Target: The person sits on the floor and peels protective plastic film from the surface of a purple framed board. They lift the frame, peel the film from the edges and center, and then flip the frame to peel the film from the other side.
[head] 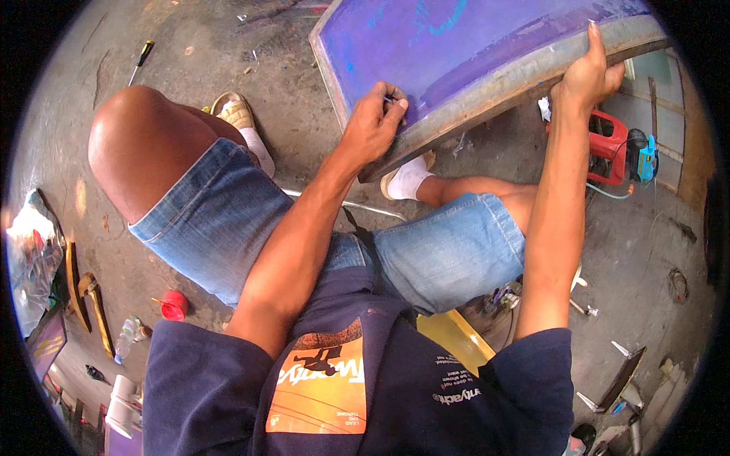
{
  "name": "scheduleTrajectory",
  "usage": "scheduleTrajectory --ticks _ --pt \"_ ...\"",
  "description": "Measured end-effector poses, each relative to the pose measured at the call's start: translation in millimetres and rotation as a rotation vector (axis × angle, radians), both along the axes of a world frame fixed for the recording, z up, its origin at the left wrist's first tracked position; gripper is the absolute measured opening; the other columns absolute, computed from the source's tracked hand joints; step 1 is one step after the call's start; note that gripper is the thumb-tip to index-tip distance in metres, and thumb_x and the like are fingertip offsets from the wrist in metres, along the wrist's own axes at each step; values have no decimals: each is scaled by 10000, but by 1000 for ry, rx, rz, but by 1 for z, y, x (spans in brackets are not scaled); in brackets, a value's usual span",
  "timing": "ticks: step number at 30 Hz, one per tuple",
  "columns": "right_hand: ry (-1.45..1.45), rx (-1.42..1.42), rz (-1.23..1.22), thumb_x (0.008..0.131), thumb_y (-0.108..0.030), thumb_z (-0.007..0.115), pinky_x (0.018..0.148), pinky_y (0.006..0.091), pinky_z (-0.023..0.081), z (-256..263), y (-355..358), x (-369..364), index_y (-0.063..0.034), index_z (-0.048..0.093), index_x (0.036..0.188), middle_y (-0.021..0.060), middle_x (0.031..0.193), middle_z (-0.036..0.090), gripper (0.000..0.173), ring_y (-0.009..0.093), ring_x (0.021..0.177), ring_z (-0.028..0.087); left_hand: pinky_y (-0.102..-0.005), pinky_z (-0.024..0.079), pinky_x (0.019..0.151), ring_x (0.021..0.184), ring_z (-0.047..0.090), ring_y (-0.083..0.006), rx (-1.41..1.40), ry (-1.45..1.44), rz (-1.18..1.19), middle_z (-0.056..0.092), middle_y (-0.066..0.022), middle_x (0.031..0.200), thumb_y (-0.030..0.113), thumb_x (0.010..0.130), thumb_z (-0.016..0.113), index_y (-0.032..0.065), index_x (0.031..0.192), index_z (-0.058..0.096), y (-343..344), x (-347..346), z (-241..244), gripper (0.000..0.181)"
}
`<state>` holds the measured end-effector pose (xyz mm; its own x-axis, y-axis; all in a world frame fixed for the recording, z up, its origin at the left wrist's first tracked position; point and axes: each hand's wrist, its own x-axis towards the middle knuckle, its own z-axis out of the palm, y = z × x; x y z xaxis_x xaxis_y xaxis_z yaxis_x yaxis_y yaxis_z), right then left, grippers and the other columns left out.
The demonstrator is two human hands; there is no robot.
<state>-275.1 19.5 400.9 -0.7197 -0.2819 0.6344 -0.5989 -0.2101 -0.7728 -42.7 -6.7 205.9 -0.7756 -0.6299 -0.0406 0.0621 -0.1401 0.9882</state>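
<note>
A large purple-painted panel (393,51) with a worn grey rim and a thick edge slants across the top, bearing turquoise marks. My left hand (379,119) is at its lower left, fingers curled and pinched together on the purple face near the rim; whether something small lies between the fingertips cannot be told. Farther right, my right hand (587,80) grips the panel's long edge, with one finger stretched over the rim and the others partly hidden beneath. A small white bit shows at that fingertip. The panel's near corner is just above my lap.
On the concrete floor lie a screwdriver (141,61), a hammer (94,302), a red cup (173,306), a plastic bottle (125,341) and a plastic bag (31,268). A red plastic object (610,148) with a blue-and-black device (644,157) stands right, near a coiled wire (678,285).
</note>
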Motion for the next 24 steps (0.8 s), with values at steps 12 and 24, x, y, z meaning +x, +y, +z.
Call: scheduleTrajectory --ticks 12,24 --pt "7 0 -39 848 0 691 878 393 554 -1 1 -8 101 470 1180 205 1173 607 412 259 1000 647 -373 521 724 833 664 -293 -279 42 344 669 -145 938 98 846 708 3 948 743 24 -3 4 144" --pt "-7 -12 22 852 11 685 838 379 562 2 -3 -3 72 504 1142 163 1125 630 347 239 948 656 -479 454 744 864 584 -399 -563 -102 211 587 -177 944 95 911 596 15 980 590 23 -12 12 106"
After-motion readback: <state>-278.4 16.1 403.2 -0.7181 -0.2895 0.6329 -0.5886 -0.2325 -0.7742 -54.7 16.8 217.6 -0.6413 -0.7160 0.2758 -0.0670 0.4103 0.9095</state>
